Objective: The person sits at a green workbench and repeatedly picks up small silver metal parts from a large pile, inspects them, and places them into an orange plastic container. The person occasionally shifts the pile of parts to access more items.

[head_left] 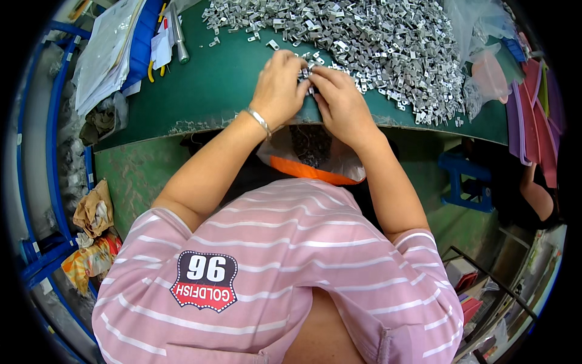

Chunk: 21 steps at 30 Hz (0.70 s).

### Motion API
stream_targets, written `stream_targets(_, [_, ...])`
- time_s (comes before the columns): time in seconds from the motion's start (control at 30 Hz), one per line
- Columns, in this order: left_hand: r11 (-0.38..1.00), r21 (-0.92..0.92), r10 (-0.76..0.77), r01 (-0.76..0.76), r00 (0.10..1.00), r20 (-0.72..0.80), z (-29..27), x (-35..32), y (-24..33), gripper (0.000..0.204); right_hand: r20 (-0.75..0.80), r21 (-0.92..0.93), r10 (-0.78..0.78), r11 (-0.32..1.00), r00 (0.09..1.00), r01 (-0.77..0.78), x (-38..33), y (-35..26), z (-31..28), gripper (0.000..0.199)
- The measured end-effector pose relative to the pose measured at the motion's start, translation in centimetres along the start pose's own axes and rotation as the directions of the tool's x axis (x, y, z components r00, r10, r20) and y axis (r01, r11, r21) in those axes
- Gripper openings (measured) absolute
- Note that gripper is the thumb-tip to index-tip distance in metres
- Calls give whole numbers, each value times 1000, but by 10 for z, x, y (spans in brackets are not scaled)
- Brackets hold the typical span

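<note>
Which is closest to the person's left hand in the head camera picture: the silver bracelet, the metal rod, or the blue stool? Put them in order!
From the left hand:
1. Silver bracelet, on that hand's own wrist.
2. Metal rod, up on the table's left.
3. Blue stool, on the floor far right.

The table top (212, 85) is dark green, and the heap of small metal parts (388, 42) at its far right is shiny silver-grey. The shirt (291, 267) is pink with thin white stripes and a black and red badge (204, 281). The bag (315, 161) below the table edge is clear with an orange rim. At right the stool (467, 182) is blue, and the stacked sheets (536, 121) at far right are purple and pink.
</note>
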<state>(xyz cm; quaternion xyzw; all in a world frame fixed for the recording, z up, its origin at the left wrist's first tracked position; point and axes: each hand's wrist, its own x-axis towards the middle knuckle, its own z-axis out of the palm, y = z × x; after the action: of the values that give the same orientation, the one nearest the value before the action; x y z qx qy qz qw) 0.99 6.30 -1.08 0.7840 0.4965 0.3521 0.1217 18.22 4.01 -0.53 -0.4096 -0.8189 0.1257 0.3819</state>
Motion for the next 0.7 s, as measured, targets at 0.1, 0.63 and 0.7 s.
stream_targets(0.1, [994, -102, 48, -40, 996, 71, -4, -20, 8, 21, 74, 67, 47, 996, 996, -52, -13, -1, -13, 26])
stream_targets(0.63, [983, -181, 0, 21, 994, 113, -13, -29, 18, 15, -50, 150, 348, 929, 936, -337, -35, -4, -22, 33])
stream_targets(0.7, [983, -182, -5, 29, 992, 129, -11, -28, 16, 14, -72, 257, 404, 891, 912, -374, -35, -9, -26, 34])
